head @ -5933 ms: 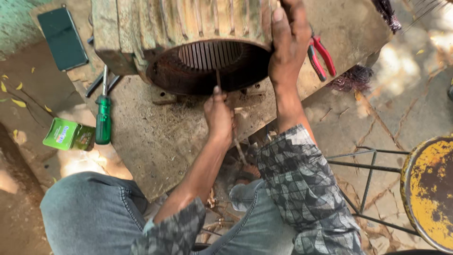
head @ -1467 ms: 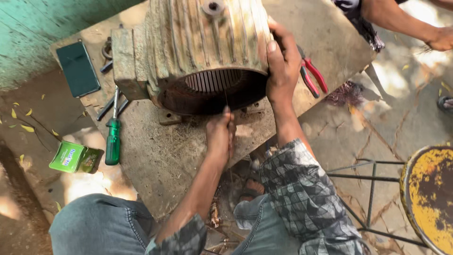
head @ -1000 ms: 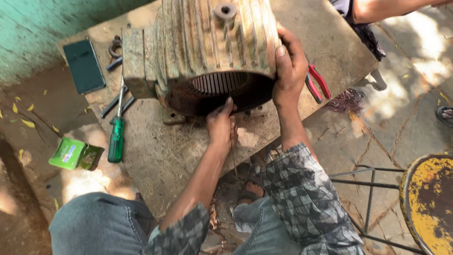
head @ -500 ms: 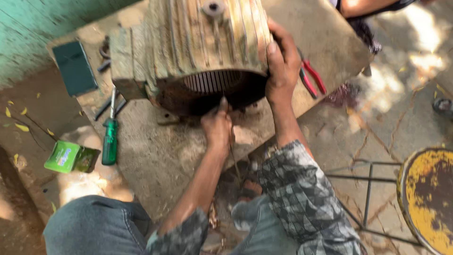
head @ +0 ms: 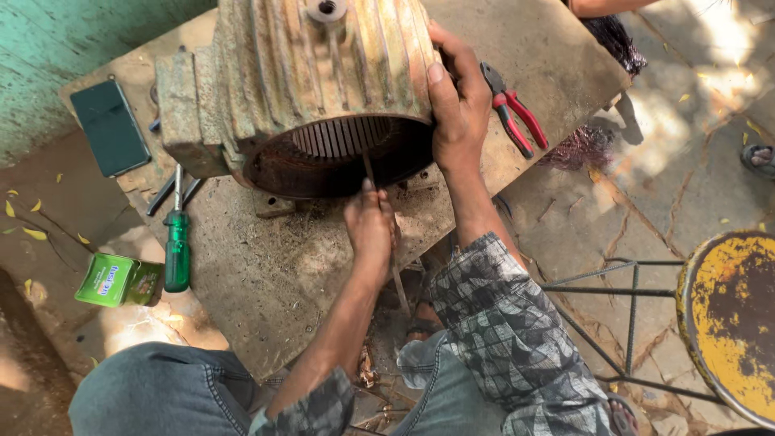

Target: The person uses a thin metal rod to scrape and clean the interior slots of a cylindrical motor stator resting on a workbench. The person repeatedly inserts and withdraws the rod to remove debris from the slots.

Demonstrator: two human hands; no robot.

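A big rusty ribbed motor housing [head: 299,77] lies on its side on a concrete slab [head: 266,274], its open end with slotted stator facing me. My right hand [head: 456,101] grips the housing's right rim. My left hand [head: 370,230] is closed around a thin metal rod [head: 395,278]; the rod's upper end pokes into the stator slots and its lower end sticks out below my fist.
A green-handled screwdriver [head: 176,246], a green box [head: 121,281] and a dark phone [head: 109,127] lie left. Red-handled pliers [head: 517,113] rest right of the housing. A yellow rusty stool [head: 731,319] stands at right. Another person's arm [head: 601,6] shows at top.
Over the frames the view shifted slightly. My left hand has kept working the rod in and out of the stator slots; my right hand stays on the rim.
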